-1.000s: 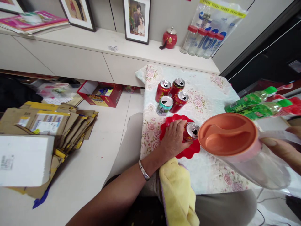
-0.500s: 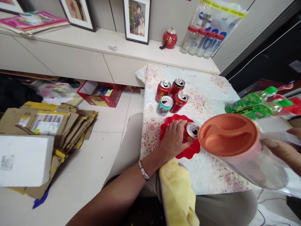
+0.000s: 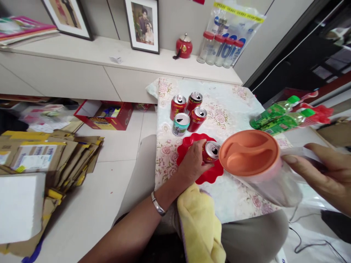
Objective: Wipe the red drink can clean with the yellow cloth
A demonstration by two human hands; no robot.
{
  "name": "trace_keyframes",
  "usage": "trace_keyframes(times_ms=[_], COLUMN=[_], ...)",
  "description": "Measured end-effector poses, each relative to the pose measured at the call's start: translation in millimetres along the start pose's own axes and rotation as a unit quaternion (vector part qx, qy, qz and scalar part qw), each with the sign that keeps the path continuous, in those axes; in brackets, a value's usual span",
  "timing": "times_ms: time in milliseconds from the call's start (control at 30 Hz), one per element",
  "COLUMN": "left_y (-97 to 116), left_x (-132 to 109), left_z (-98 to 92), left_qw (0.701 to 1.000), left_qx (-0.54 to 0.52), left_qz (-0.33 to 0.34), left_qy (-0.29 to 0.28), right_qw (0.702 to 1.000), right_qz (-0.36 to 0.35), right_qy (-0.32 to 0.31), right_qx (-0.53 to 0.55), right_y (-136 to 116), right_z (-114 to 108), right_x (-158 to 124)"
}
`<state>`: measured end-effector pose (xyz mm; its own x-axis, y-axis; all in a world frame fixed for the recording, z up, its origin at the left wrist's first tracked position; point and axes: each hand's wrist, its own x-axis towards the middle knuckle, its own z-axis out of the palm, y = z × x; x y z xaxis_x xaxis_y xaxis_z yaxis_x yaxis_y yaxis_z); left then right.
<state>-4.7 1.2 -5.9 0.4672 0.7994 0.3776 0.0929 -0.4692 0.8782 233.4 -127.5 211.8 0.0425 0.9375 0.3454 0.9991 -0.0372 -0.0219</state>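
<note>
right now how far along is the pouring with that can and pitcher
Done: four opened cans stand grouped on the table. In hand: the left hand grips a red can over the red plate; the right hand tilts the orange-lidded pitcher, which looks empty. Left: the green bottles are capped.

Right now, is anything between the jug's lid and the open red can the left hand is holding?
Nothing visible. The left hand grips the red can over the red plate; the jug, held by the right hand, sits right beside it, lid rim nearly touching.
</note>
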Motion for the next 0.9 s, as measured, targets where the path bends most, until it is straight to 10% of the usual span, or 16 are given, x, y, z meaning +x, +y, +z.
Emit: trace_keyframes(times_ms=[333, 533, 900], left_y=[4.2, -0.5, -3.1], left_x=[-1.2, -2.7, 0.5], left_z=[-4.0, -3.2, -4.5], left_qw=[0.998, 0.999, 0.999], left_qx=[-0.038, -0.013, -0.008], left_qz=[-0.056, -0.049, -0.048], left_qy=[-0.013, -0.008, -0.002], right_qw=[0.973, 0.844, 0.698], right_qz=[0.098, 0.242, 0.315], right_qy=[-0.020, 0.065, 0.261], right_qx=[0.210, 0.474, 0.587], right_y=[-19.5, 1.0, 20.0], right_z=[8.1, 18.1, 72.0], right_x=[8.1, 3.8, 5.1])
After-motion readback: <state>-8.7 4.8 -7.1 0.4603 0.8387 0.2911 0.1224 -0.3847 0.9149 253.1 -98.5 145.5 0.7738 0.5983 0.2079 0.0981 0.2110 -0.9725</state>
